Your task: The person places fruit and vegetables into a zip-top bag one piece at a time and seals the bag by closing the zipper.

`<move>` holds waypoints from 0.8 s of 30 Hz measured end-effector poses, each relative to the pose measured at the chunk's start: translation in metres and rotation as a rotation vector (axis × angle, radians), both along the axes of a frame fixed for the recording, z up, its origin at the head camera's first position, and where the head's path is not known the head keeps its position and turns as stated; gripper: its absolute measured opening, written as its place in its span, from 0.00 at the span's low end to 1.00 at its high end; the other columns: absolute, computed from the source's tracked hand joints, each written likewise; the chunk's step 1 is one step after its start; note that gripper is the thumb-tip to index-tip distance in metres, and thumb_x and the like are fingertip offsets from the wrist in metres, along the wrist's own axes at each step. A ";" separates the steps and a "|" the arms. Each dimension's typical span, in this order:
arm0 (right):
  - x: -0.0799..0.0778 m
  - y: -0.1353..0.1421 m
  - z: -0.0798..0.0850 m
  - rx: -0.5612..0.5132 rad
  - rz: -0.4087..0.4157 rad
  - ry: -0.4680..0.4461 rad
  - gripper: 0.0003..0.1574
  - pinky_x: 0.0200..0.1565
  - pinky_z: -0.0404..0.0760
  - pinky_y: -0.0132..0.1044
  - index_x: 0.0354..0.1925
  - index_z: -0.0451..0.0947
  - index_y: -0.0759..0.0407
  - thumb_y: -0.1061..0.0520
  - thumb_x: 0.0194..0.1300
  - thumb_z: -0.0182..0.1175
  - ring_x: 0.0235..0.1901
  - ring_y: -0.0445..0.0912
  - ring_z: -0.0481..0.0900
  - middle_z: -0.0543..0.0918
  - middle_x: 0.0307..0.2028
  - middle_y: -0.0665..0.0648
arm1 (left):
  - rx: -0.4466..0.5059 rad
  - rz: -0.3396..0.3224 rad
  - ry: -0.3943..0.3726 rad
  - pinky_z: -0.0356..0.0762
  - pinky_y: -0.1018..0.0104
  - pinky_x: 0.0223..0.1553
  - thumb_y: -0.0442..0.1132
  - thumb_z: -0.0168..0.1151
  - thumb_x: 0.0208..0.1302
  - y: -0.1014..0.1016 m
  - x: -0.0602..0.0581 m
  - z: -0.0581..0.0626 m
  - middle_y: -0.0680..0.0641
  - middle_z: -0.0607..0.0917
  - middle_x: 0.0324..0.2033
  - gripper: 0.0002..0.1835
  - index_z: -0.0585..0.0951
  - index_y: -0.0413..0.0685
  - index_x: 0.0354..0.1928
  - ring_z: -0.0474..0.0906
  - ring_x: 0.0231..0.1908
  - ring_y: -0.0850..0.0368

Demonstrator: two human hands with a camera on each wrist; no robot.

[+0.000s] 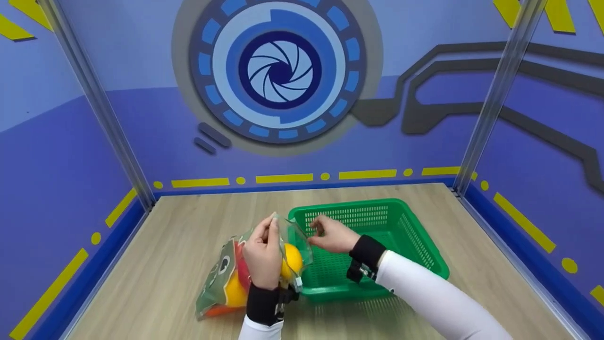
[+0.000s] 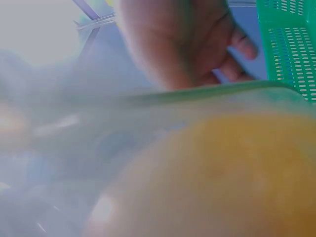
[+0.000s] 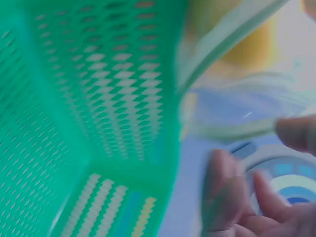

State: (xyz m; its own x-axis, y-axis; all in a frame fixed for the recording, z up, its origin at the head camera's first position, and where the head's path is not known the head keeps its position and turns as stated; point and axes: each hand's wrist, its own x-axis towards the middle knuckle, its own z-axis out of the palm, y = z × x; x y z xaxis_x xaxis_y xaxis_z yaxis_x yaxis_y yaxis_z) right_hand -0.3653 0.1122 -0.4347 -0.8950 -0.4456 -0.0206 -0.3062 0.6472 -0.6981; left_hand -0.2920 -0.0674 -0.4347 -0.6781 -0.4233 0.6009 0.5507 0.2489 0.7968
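Note:
A clear zip bag [image 1: 218, 278] with a green cartoon print leans on the table, full of red, yellow and orange things. My left hand [image 1: 263, 257] pinches the upper edge of its mouth between thumb and fingers. Just inside the mouth sits a round yellow-orange item [image 1: 292, 260], seen large and blurred through the film in the left wrist view. At the mouth's opposite edge is my right hand [image 1: 336, 234], its fingers loosely bent and apart. The right thumb [image 3: 297, 134] lies right at the bag's rim. A white slider [image 1: 298, 282] hangs at the mouth's lower corner.
A green perforated plastic basket [image 1: 373, 290] stands right of the bag, under my right forearm. Its left wall is close beside the bag's mouth. The wooden table [image 1: 188, 222] is bounded by blue printed panels [image 1: 155, 141] and metal corner posts [image 1: 490, 104].

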 end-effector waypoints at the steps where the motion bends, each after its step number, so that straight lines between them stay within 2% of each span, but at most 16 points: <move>1: -0.002 0.001 -0.001 0.078 0.017 -0.029 0.19 0.44 0.83 0.46 0.53 0.80 0.62 0.49 0.74 0.62 0.39 0.54 0.83 0.85 0.43 0.59 | 0.002 0.000 -0.005 0.57 0.74 0.19 0.31 0.63 0.72 0.000 0.000 0.000 0.51 0.67 0.16 0.11 0.87 0.35 0.51 0.58 0.15 0.64; 3: -0.006 0.002 -0.004 0.203 0.085 -0.089 0.22 0.43 0.84 0.47 0.49 0.85 0.61 0.44 0.75 0.61 0.38 0.58 0.86 0.89 0.41 0.61 | 0.002 -0.001 -0.012 0.57 0.74 0.19 0.32 0.62 0.72 0.000 0.000 0.001 0.52 0.66 0.16 0.11 0.87 0.36 0.51 0.58 0.14 0.64; 5: -0.008 0.002 -0.006 0.262 0.155 -0.146 0.24 0.41 0.85 0.44 0.43 0.89 0.59 0.42 0.75 0.59 0.37 0.60 0.89 0.91 0.38 0.61 | 0.001 0.000 -0.020 0.57 0.74 0.18 0.32 0.62 0.72 0.001 0.000 0.001 0.52 0.66 0.16 0.11 0.87 0.36 0.51 0.58 0.14 0.64; 7: -0.008 0.001 -0.008 0.249 0.199 -0.184 0.24 0.36 0.83 0.38 0.38 0.89 0.59 0.43 0.76 0.58 0.36 0.60 0.89 0.91 0.35 0.60 | -0.003 0.004 -0.022 0.57 0.74 0.18 0.32 0.62 0.72 0.000 0.000 0.001 0.52 0.66 0.16 0.11 0.87 0.36 0.51 0.58 0.14 0.64; 10: -0.007 -0.002 -0.008 0.168 0.214 -0.174 0.23 0.31 0.76 0.31 0.29 0.86 0.59 0.47 0.77 0.57 0.29 0.54 0.87 0.90 0.29 0.55 | -0.012 0.002 -0.018 0.57 0.73 0.18 0.31 0.62 0.72 -0.002 0.001 0.002 0.51 0.66 0.16 0.10 0.87 0.35 0.50 0.57 0.14 0.64; 13: -0.005 -0.006 -0.001 0.079 0.207 -0.134 0.24 0.27 0.69 0.31 0.23 0.78 0.55 0.51 0.78 0.55 0.20 0.45 0.78 0.82 0.21 0.49 | -0.040 0.012 -0.017 0.57 0.73 0.18 0.32 0.62 0.72 -0.010 0.000 0.010 0.52 0.66 0.16 0.09 0.88 0.36 0.47 0.58 0.14 0.65; 17: -0.001 -0.014 0.016 -0.026 0.200 -0.097 0.24 0.25 0.63 0.32 0.22 0.73 0.51 0.52 0.80 0.52 0.16 0.40 0.66 0.75 0.19 0.47 | -0.105 0.093 -0.053 0.57 0.73 0.19 0.35 0.64 0.72 -0.032 -0.002 0.034 0.54 0.66 0.16 0.08 0.89 0.37 0.41 0.59 0.15 0.66; 20: 0.001 -0.023 0.032 -0.106 0.198 -0.077 0.24 0.26 0.61 0.34 0.23 0.72 0.51 0.54 0.80 0.51 0.16 0.40 0.65 0.77 0.20 0.48 | -0.148 0.159 -0.120 0.57 0.73 0.21 0.36 0.64 0.72 -0.054 -0.004 0.055 0.55 0.66 0.16 0.10 0.88 0.35 0.40 0.59 0.16 0.65; 24: 0.003 -0.041 0.053 -0.216 0.197 -0.054 0.23 0.26 0.60 0.34 0.24 0.74 0.53 0.56 0.80 0.48 0.17 0.41 0.65 0.78 0.21 0.48 | -0.195 0.210 -0.203 0.57 0.72 0.23 0.37 0.63 0.73 -0.085 -0.008 0.081 0.54 0.66 0.16 0.12 0.88 0.34 0.42 0.59 0.17 0.64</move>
State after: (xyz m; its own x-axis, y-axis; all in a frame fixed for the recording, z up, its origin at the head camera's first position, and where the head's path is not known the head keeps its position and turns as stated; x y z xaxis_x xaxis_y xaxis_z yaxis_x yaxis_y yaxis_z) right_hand -0.3625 0.0712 -0.3815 -0.7911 -0.6098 0.0481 -0.3694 0.4134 -0.8323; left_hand -0.3004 -0.1521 -0.3538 -0.7023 -0.4567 0.5461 0.3068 0.4981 0.8110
